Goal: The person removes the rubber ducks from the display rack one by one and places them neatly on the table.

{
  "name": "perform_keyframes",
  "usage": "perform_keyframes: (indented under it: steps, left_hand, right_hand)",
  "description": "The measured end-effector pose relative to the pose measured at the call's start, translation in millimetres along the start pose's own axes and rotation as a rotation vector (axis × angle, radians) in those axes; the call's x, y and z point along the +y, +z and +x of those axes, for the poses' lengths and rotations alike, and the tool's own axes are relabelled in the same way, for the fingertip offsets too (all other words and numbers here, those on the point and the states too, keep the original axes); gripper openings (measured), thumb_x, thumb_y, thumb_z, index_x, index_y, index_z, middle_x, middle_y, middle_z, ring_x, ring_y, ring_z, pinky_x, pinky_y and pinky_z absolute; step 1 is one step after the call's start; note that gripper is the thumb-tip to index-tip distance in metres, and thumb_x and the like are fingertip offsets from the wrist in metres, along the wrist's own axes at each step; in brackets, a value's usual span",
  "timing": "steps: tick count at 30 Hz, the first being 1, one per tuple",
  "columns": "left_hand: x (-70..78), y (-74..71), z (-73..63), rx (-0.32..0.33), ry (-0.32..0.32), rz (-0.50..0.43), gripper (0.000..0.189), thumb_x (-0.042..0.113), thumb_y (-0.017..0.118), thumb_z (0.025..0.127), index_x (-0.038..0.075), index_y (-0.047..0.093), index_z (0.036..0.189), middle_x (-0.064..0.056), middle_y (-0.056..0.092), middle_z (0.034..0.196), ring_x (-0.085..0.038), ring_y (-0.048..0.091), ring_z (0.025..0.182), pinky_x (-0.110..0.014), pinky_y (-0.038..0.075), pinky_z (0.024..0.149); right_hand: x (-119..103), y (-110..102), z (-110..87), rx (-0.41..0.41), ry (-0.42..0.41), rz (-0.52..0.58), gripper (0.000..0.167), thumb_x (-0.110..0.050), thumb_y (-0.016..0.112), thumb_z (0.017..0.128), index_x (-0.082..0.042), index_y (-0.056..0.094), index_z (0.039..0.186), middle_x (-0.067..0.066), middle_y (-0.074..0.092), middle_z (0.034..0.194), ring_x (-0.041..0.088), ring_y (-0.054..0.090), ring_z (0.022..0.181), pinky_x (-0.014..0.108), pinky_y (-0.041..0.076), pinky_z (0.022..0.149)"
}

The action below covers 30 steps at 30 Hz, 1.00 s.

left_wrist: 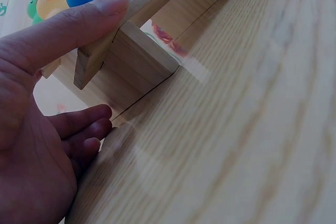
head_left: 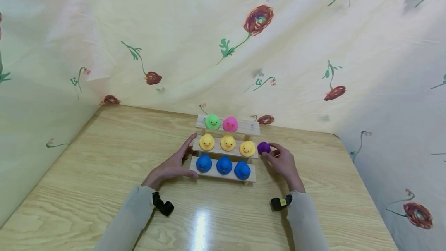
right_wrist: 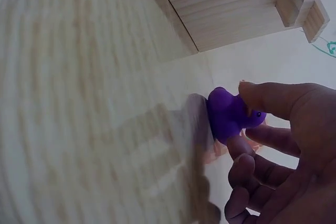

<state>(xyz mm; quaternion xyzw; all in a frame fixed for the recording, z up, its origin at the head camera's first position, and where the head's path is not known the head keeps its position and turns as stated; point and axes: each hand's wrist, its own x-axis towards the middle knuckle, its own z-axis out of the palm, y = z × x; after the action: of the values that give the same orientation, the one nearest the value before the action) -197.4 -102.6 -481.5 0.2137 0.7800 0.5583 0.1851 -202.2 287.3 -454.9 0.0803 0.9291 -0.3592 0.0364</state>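
Note:
A three-tier wooden rack [head_left: 223, 177] carries small toy ducks. Blue ducks [head_left: 224, 165] line its bottom shelf, yellow ducks [head_left: 228, 143] the middle one, and a green duck [head_left: 213, 122] and a pink duck [head_left: 230, 124] stand on top. At the rack's left end, my left hand [head_left: 171, 165] rests with thumb and index finger spread wide; in the left wrist view the thumb lies on the lower shelf's end. My right hand [head_left: 283, 162] pinches a purple duck [right_wrist: 231, 114] between thumb and fingers, just right of the middle shelf. Part of the purple duck is hidden by the fingers.
The rack stands on a light wood-grain table [head_left: 104, 158]. A floral cloth [head_left: 195, 57] hangs behind the table and along both sides. A pale stretch of the top shelf [head_left: 249, 127] lies right of the pink duck.

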Motion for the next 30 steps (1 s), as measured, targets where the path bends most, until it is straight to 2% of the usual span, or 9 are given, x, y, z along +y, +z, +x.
perform_keyframes:
  steps: [4,10,21,30]
  left_hand:
    - [0.2,0.0,0.6,0.0,-0.001,0.0,0.124,0.029,0.09,0.074,0.049,0.0,0.157,-0.018,0.024,0.163,-0.039,0.03,0.147,-0.059,0.024,0.124]
    - [1.0,0.0,0.5,-0.001,-0.001,-0.006,0.124,0.029,0.09,0.074,0.049,0.0,0.157,-0.018,0.022,0.164,-0.04,0.029,0.148,-0.059,0.024,0.124]
    - [0.3,-0.6,0.1,0.002,-0.007,-0.007,0.124,0.029,0.09,0.074,0.05,0.0,0.157,-0.019,0.023,0.163,-0.04,0.028,0.148,-0.059,0.023,0.124]
    - [-0.1,-0.9,0.1,0.0,0.009,0.002,0.126,0.029,0.09,0.074,0.048,-0.002,0.158,-0.019,0.023,0.163,-0.04,0.029,0.147,-0.06,0.025,0.123]
  right_hand:
    - [-4.1,-4.3,-3.3,0.013,-0.009,0.002,0.057,-0.033,0.065,0.097,-0.006,0.05,0.145,0.019,0.065,0.111,0.025,0.059,0.092,0.022,0.047,0.066]
    - [-13.8,-14.2,-6.8,0.091,-0.104,-0.016,0.053,-0.028,0.067,0.096,-0.003,0.054,0.141,0.019,0.067,0.103,0.022,0.061,0.083,0.023,0.048,0.061]
    - [-46.7,-32.4,-17.2,0.225,-0.239,-0.018,0.047,-0.027,0.068,0.096,-0.004,0.059,0.135,0.018,0.068,0.097,0.024,0.06,0.083,0.023,0.046,0.07]
    - [-75.3,-35.2,-20.6,0.23,-0.298,0.009,0.045,-0.025,0.069,0.095,-0.005,0.06,0.135,0.018,0.067,0.094,0.021,0.056,0.078,0.02,0.045,0.066]
